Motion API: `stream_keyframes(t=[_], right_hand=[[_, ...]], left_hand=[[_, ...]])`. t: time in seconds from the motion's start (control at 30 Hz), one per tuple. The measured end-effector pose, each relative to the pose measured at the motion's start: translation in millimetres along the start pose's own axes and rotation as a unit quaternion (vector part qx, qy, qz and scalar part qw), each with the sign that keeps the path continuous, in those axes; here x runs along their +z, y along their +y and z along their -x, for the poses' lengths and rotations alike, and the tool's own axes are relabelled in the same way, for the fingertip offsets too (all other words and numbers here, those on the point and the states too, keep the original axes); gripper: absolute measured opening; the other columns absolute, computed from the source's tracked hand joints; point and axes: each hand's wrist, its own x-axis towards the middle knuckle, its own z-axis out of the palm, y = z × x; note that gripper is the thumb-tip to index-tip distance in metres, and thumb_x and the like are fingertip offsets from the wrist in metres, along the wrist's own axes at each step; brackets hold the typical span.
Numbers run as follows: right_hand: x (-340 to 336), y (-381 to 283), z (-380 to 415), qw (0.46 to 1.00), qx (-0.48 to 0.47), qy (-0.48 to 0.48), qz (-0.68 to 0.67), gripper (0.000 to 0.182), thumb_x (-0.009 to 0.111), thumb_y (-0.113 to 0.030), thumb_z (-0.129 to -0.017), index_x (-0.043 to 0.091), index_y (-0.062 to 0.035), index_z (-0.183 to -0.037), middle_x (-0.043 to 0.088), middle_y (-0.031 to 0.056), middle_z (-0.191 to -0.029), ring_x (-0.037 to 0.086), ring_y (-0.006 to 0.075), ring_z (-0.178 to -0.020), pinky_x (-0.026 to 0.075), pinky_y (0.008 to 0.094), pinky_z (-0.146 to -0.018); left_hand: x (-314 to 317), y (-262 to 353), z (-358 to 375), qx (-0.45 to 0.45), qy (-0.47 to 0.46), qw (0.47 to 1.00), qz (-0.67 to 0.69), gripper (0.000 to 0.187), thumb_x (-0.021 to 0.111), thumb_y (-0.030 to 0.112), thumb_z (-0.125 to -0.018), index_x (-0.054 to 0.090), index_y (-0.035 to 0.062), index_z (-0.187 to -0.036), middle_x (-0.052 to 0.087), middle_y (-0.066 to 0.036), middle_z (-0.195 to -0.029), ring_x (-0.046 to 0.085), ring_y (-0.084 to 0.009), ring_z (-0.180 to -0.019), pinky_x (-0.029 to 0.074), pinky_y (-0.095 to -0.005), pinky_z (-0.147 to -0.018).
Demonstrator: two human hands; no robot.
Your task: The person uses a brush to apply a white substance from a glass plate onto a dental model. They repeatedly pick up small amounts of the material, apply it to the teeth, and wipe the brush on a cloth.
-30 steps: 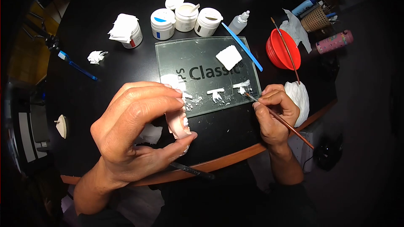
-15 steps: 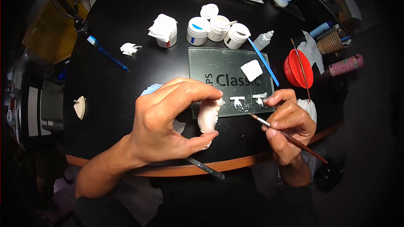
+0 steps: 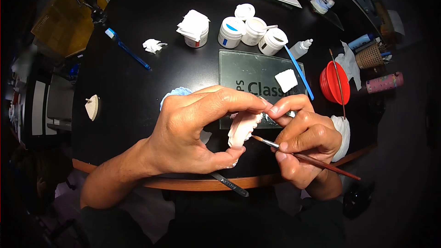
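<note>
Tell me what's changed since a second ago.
The right hand moved its brush from the glass slab leftward to or nearly to the dental model. Nothing was let go: the left hand still grips the model. The white jars and red bowl stayed put; the camera's view shifted.

Two hands, two brown brushes, one dental model. Four jars, one dropper bottle, one glass slab, one red bowl. One perforated holder, one pink cylinder.
</note>
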Motion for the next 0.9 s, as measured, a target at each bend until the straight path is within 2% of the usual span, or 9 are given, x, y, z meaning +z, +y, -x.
stream_keyframes(t=[0.17,0.37,0.47,0.57,0.67,0.9], right_hand=[[-2.3,0.8,2.4,1.000,0.002,0.004,-0.013,0.018,0.066,0.008,-0.067,0.064,-0.0011,-0.082,0.067,0.0094,-0.074,0.068,0.0367,-0.102,0.060,0.0463,-0.094],[0.2,-2.8,9.3,0.995,0.058,0.038,-0.066,0.015,0.069,0.006,-0.073,0.065,-0.0009,-0.086,0.068,0.0101,-0.075,0.067,0.0349,-0.108,0.057,0.0488,-0.099],[9.2,-3.5,9.1,0.987,0.081,0.098,-0.102,0.016,0.070,0.005,-0.074,0.066,-0.0010,-0.087,0.068,0.0101,-0.076,0.067,0.0335,-0.108,0.057,0.0475,-0.096],[5.6,-2.9,9.3,0.988,0.095,0.078,-0.096,0.017,0.069,0.006,-0.073,0.066,-0.0011,-0.088,0.068,0.0100,-0.076,0.067,0.0327,-0.106,0.057,0.0437,-0.093],[0.5,1.9,8.6,0.995,0.060,0.038,-0.069,0.018,0.069,0.006,-0.071,0.067,-0.0012,-0.087,0.068,0.0092,-0.076,0.068,0.0328,-0.104,0.057,0.0408,-0.090],[-2.9,2.2,2.9,0.999,-0.032,-0.006,0.017,0.018,0.073,0.006,-0.067,0.069,-0.0020,-0.082,0.068,0.0081,-0.076,0.072,0.0326,-0.093,0.059,0.0385,-0.083]], left_hand=[[1.7,-1.1,-1.6,0.006,0.012,0.998,0.059,0.062,0.089,-0.006,-0.072,0.060,-0.0108,-0.126,0.068,-0.025,-0.125,0.071,-0.0322,-0.117,0.058,-0.0415,-0.106],[-0.6,0.0,-1.8,-0.019,0.013,0.996,0.081,0.063,0.090,-0.006,-0.073,0.059,-0.0115,-0.128,0.067,-0.024,-0.124,0.069,-0.0329,-0.121,0.057,-0.0444,-0.108],[6.6,-2.3,-2.7,-0.012,0.073,0.992,0.099,0.058,0.083,-0.006,-0.070,0.066,-0.0054,-0.125,0.073,-0.017,-0.116,0.074,-0.0268,-0.111,0.063,-0.0374,-0.098],[2.8,0.8,-2.9,-0.026,0.064,0.995,0.074,0.058,0.083,-0.006,-0.069,0.067,-0.0046,-0.125,0.073,-0.016,-0.112,0.075,-0.0262,-0.110,0.063,-0.0375,-0.098],[-3.1,-1.4,-1.1,-0.029,0.019,0.997,0.063,0.063,0.090,-0.003,-0.068,0.064,-0.0074,-0.126,0.068,-0.023,-0.122,0.072,-0.0287,-0.113,0.062,-0.0413,-0.101],[-7.5,-2.3,-4.6,0.042,0.000,0.999,-0.010,0.058,0.091,0.001,-0.067,0.069,-0.0048,-0.120,0.073,-0.021,-0.113,0.074,-0.0292,-0.109,0.065,-0.0370,-0.090]])
